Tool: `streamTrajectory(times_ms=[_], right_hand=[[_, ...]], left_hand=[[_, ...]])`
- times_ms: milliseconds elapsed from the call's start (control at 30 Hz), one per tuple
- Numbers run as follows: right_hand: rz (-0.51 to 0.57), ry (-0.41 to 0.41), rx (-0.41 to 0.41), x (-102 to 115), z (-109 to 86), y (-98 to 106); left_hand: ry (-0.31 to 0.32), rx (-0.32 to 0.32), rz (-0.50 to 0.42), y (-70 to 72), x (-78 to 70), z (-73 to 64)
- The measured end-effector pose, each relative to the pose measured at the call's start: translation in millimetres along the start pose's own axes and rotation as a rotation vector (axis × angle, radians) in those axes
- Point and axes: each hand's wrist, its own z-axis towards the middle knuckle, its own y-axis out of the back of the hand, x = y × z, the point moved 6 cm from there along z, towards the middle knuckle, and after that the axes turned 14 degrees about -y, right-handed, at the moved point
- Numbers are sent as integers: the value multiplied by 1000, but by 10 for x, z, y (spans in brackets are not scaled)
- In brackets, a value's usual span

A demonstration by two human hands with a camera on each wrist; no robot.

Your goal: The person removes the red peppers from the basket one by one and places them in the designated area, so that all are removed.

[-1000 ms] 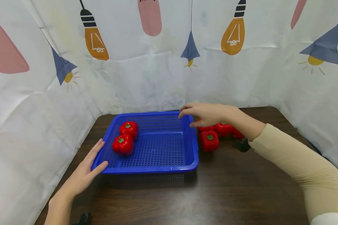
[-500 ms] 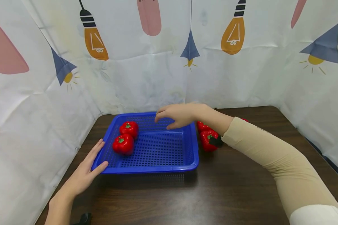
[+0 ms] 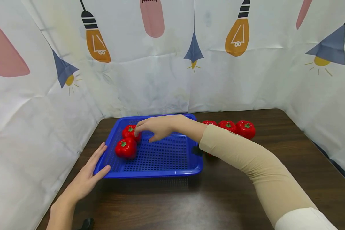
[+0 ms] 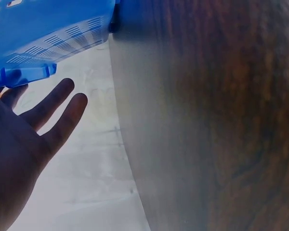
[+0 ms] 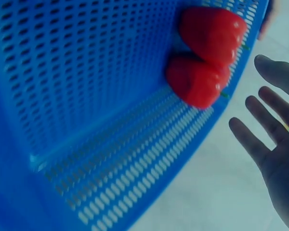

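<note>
A blue plastic basket (image 3: pixel 161 174) sits on the table with two red bell peppers in its left part: a front one (image 3: pixel 126 148) and a back one (image 3: pixel 129 131). My left hand (image 3: pixel 81 182) rests at the basket's front left corner, fingers extended along the rim; in the left wrist view its fingers are spread beside the basket wall. Over the basket hovers my right hand (image 3: pixel 159 127), its loosely bent fingers close to the back pepper and partly covering it. The right wrist view has that hand's fingers spread and apart from both peppers, holding nothing.
More red bell peppers (image 3: pixel 245 129) lie to the right of the basket, partly hidden by the right sleeve (image 3: pixel 241 156). The dark wooden table (image 3: pixel 189 204) ends at a white printed curtain (image 3: pixel 149 83) behind and at the left.
My right hand has moved left across the basket, from its right rim to the back pepper. The left hand and both peppers inside keep their places.
</note>
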Motion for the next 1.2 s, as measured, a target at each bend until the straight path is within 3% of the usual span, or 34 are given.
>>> streamTrajectory(times_ms=[267,533,833,1200], right_hand=[[14,8,56,147,313,-198],[23,13,21,187,527,-258],[61,6,-21,135,665,-346],[75,-35,7,150,727,-472]], left_hand=[[9,5,-3,1,3,-14],[5,2,15,11,10,-32],[-2,5,9,-2,25,0],[30,9,-20,-16,44,-7]])
